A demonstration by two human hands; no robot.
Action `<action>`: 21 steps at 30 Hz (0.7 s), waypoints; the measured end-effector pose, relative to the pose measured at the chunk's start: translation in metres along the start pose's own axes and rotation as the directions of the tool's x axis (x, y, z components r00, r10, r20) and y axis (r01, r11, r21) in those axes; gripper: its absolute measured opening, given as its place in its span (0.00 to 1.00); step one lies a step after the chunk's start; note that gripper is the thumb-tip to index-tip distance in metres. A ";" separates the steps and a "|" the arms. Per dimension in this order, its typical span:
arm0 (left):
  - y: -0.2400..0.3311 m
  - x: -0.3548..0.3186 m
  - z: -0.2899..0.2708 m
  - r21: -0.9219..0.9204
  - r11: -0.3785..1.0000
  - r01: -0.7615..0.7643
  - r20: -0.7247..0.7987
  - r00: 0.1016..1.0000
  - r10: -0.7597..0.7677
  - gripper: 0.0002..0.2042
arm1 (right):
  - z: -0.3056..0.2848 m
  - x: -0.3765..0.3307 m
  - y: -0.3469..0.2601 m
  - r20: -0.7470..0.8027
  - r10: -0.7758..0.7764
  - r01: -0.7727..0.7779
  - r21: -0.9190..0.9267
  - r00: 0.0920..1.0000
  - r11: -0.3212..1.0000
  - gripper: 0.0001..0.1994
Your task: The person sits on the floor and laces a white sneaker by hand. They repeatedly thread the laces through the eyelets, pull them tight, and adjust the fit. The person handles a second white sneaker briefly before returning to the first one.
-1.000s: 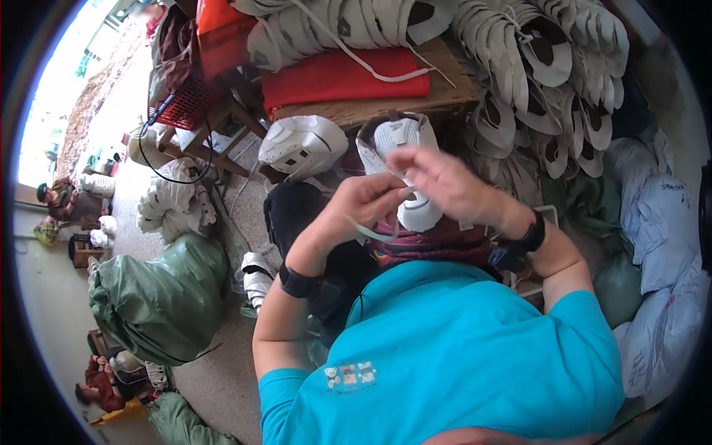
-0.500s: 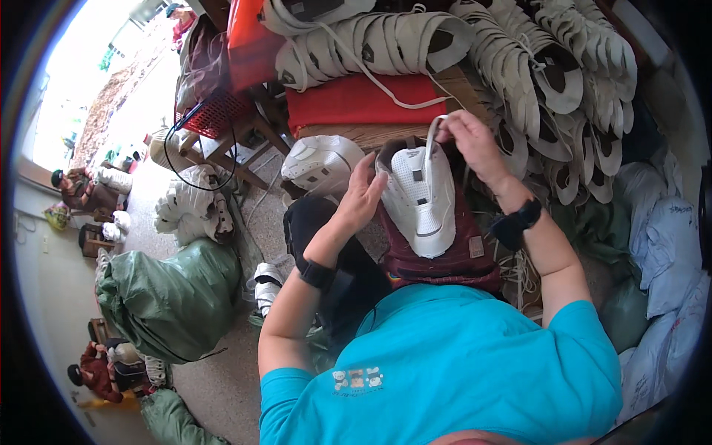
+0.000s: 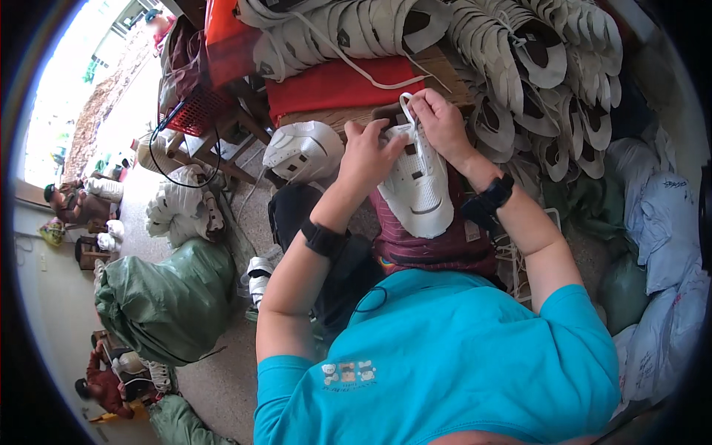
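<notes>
A white shoe upper (image 3: 423,202) lies on the maroon cloth over my lap, its toe toward me and its dark-lined opening away from me. My right hand (image 3: 443,127) is closed in a pinch on a white shoelace (image 3: 405,101), which loops up at the far end of the upper. My left hand (image 3: 369,154) is over the upper's left edge, thumb stretched across the tongue area and fingers bent but apart; I see nothing held in it. Another white shoe upper (image 3: 302,150) sits just left of my left hand.
A wooden table (image 3: 319,116) ahead carries a red cloth (image 3: 326,85) and nested rows of pale uppers (image 3: 356,33). More uppers hang at the right, above white sacks (image 3: 671,222). Left are a green sack (image 3: 167,293), a bundle of uppers (image 3: 185,204) and people (image 3: 107,386) sitting farther off.
My left hand has moved from beside the upper onto its edge near the lace. My right hand, still pinching the lace, has come lower and closer to the upper. The view has shifted slightly.
</notes>
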State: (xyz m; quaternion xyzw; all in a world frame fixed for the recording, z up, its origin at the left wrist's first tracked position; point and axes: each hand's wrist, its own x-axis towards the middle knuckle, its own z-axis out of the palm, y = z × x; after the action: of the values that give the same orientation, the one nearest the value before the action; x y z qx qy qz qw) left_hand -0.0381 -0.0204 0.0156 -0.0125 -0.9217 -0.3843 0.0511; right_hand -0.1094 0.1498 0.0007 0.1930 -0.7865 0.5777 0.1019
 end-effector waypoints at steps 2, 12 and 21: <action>0.003 0.007 -0.001 -0.018 0.996 0.088 0.070 0.994 -0.087 0.25 | 0.002 0.002 -0.003 0.001 0.018 -0.018 0.048 1.000 0.999 0.11; -0.025 -0.001 0.014 -0.156 0.988 -0.017 -0.026 1.000 0.013 0.25 | -0.023 -0.011 0.024 -0.041 0.022 -0.024 -0.045 0.999 0.999 0.12; -0.019 -0.003 0.056 -0.196 0.977 0.088 -0.066 0.993 -0.102 0.31 | -0.019 -0.013 0.059 -0.111 0.035 -0.058 -0.206 0.993 0.977 0.09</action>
State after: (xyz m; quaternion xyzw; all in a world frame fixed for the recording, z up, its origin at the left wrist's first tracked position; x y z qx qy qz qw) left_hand -0.0409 0.0061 -0.0376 0.0413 -0.8770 -0.4741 0.0663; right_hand -0.1238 0.1859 -0.0499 0.1317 -0.8405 0.5037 0.1500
